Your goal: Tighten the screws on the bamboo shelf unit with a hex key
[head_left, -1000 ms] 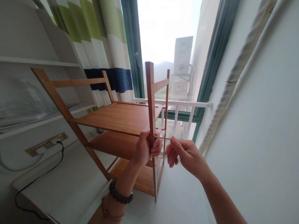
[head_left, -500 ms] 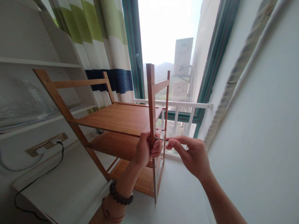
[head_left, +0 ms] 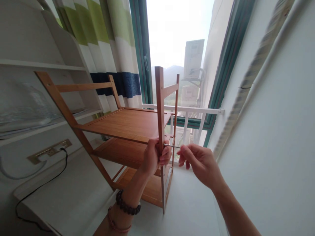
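A brown wooden shelf rack point(head_left: 128, 123) with three tiers stands in front of me. My left hand point(head_left: 156, 156) is wrapped round its near right upright post point(head_left: 159, 108), just below the top shelf's level. From the post's right face a thin metal hex key point(head_left: 172, 146) sticks out sideways, its tip at a hole in the wood. My right hand point(head_left: 199, 162) pinches the outer end of this key between thumb and index finger, the other fingers curled loosely. The bend of the key, if any, is hidden by my fingers.
A white railing point(head_left: 187, 109) and green-framed window lie behind the rack. A striped curtain point(head_left: 103, 42) hangs at back left. White shelving point(head_left: 44, 67), wall sockets point(head_left: 49, 151) and a black cable point(head_left: 41, 186) are at left. A white wall point(head_left: 278, 131) bounds the right.
My right fingers have shifted slightly right and turned, so a longer stretch of the hex key shows. My left hand keeps its hold on the post.
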`<state>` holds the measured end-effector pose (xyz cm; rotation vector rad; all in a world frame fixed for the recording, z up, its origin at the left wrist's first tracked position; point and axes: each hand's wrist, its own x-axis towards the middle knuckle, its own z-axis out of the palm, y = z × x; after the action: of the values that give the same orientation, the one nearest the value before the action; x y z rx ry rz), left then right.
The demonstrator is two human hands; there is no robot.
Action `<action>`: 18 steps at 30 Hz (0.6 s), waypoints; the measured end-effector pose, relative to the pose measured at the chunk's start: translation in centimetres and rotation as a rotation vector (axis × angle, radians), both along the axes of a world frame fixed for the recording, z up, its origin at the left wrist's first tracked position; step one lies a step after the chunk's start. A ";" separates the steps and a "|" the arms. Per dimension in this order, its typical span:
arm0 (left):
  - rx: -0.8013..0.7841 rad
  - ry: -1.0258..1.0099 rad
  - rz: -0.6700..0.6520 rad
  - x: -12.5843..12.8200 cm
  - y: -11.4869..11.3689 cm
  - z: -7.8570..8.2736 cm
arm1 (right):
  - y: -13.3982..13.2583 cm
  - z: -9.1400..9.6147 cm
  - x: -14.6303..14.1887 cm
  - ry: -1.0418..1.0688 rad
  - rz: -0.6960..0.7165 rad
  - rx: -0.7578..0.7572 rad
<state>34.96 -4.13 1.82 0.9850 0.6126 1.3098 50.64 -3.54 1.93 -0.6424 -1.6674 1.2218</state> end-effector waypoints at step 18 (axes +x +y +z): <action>0.012 0.023 -0.006 -0.1 0.1 -0.2 | 0.5 0.3 -0.2 0.043 -0.085 0.174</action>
<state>34.88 -4.00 1.62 1.0122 0.6193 1.3000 50.48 -2.99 2.21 -0.5696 -1.6716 1.0101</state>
